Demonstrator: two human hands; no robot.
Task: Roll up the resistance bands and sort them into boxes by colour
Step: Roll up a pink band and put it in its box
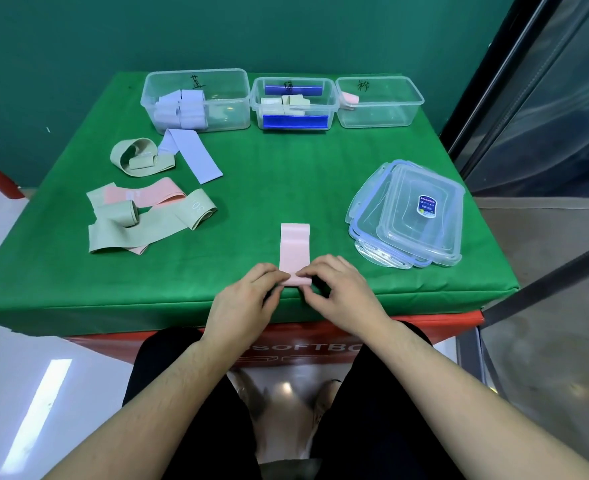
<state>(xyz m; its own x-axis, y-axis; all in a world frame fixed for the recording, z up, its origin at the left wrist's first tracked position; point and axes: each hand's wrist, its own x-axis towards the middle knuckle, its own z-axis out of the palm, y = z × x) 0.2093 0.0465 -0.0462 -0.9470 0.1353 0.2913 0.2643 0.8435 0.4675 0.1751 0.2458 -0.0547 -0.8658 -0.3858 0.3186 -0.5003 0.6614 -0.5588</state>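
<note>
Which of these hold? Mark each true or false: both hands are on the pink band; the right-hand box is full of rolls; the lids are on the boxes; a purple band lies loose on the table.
1. Both hands, left hand and right hand, grip the pink band: true.
2. The right-hand box is full of rolls: false, only one pink roll shows in it.
3. The lids are on the boxes: false, they lie stacked on the table.
4. A purple band lies loose on the table: true.
</note>
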